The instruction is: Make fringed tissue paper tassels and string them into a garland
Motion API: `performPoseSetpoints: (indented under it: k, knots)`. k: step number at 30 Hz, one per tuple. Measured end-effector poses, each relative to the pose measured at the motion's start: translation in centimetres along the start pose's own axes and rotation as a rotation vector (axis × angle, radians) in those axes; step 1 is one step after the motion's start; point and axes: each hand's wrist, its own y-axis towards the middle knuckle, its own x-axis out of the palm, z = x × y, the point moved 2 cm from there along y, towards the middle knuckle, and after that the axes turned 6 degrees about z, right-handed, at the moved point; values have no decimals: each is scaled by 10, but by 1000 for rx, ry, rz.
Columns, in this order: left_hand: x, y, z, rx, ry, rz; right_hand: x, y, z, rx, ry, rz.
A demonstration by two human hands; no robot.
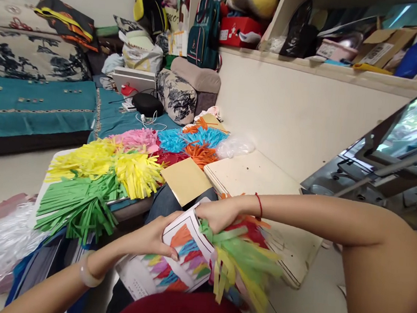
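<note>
Big green tassel pile (78, 208) sprawling off to left. Printed package (187, 258) sitting over legs (163, 202), yellow-green fringe (241, 260) dangling alongside, kinda blurry. Left hand (156, 237) clutching package, thumb across front. Right hand (218, 214) poking at package's upper end, fingers hidden, can't tell grip.

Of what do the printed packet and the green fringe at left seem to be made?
Printed packet: smooth paper or plastic, hard to tell; its thin wall curves at the opening. Green fringe: probably matte paper; its flat, thin strips show little shine.
</note>
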Motion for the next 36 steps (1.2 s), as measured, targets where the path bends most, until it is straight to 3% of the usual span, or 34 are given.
performPoseSetpoints:
  k: [3, 7, 9, 16, 19, 24, 26, 29, 32, 36]
  knots:
    - [-1, 0, -2, -11, -18, 14, -7, -28, 2, 55, 129, 27]
    - [0, 0, -4, -16, -34, 24, 3, -63, 1, 84, 18, 324]
    - [2, 2, -1, 5, -11, -12, 14, -69, 1, 74, -68, 392]
    - [12, 11, 10, 58, 87, -95, 26, -31, 12, 58, -38, 219]
    - [10, 8, 4, 58, 115, -60, 19, -26, 10, 21, -7, 215]
    - [3, -2, -5, 26, 63, 27, 4, -64, -2, 22, -73, 496]
    - [3, -3, -3, 31, 75, 31, 11, -72, 1, 37, -82, 610]
    - [7, -1, 6, 48, 118, 2, 34, -60, 10, -36, -95, 689]
    - [11, 3, 13, 50, 154, -30, 47, -38, 13, -85, -128, 643]
    - [9, 3, 11, 22, 137, -32, 33, -44, -1, -82, -155, 515]
